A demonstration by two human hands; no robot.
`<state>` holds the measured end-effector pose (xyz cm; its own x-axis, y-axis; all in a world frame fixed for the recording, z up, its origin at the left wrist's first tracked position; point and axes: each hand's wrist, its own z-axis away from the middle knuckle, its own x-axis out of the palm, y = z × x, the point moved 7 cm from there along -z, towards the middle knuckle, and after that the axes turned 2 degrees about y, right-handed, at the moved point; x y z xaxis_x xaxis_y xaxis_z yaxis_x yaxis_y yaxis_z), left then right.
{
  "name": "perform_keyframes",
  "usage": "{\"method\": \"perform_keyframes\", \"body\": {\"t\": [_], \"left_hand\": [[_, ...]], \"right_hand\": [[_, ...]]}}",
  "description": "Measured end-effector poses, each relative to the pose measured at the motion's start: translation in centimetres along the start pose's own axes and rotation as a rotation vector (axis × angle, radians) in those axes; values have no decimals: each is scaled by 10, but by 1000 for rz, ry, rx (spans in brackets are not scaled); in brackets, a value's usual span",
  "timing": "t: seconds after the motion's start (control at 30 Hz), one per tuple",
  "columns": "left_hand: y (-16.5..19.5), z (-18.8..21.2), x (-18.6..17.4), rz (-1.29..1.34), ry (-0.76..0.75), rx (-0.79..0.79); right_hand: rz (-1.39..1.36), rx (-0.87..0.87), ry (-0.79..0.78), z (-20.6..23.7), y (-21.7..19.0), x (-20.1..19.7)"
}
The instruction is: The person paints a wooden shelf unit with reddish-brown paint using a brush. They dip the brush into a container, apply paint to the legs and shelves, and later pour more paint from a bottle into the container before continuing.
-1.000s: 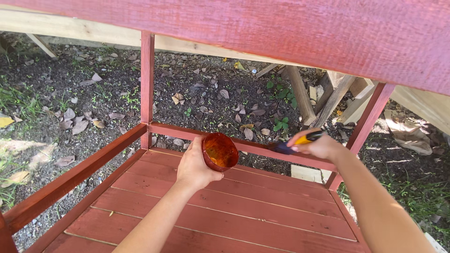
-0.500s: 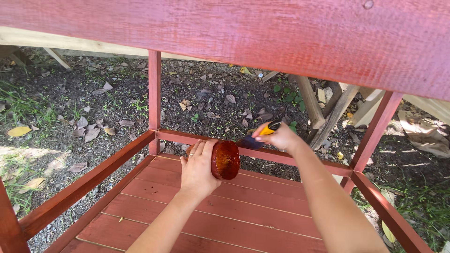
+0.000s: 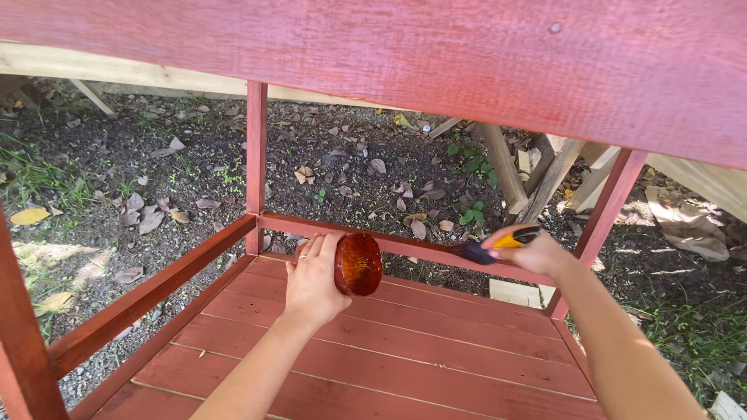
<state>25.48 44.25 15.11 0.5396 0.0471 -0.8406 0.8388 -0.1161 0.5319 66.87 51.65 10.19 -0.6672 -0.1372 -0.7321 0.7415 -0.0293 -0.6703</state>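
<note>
brush (image 3: 489, 246) in right hand (image 3: 537, 253)

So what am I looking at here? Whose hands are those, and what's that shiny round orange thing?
The picture comes from a camera worn on a person's head, so you look down at that person's own two arms. The left hand holds a small container tipped toward you, coated inside with glossy red-brown stain. The right hand holds a paintbrush with a yellow and black handle, its bristles against the far rail of a wooden frame. The frame's boards, rails and posts are all reddish-brown. The wide red plank across the top is part of it too. Beyond lies dark ground with dry leaves, some grass and spare wood pieces.
</note>
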Motion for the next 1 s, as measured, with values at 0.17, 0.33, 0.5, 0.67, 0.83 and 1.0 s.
{"method": "perform_keyframes", "body": {"t": [0.17, 0.33, 0.5, 0.67, 0.83, 1.0], "left_hand": [[1, 7, -4, 8, 15, 40], [13, 9, -5, 112, 88, 99], [30, 13, -21, 291, 282, 297], [41, 21, -32, 293, 461, 452], [41, 25, -43, 257, 553, 520], [39, 25, -58, 205, 658, 638]], "right_hand": [[-83, 115, 165, 35, -22, -39], [-542, -35, 200, 67, -118, -23], [-723, -178, 215, 87, -198, 57], [-702, -261, 496, 91, -237, 108], [-746, -394, 564, 111, -251, 95], [-836, -387, 676, 132, -262, 92]]}}
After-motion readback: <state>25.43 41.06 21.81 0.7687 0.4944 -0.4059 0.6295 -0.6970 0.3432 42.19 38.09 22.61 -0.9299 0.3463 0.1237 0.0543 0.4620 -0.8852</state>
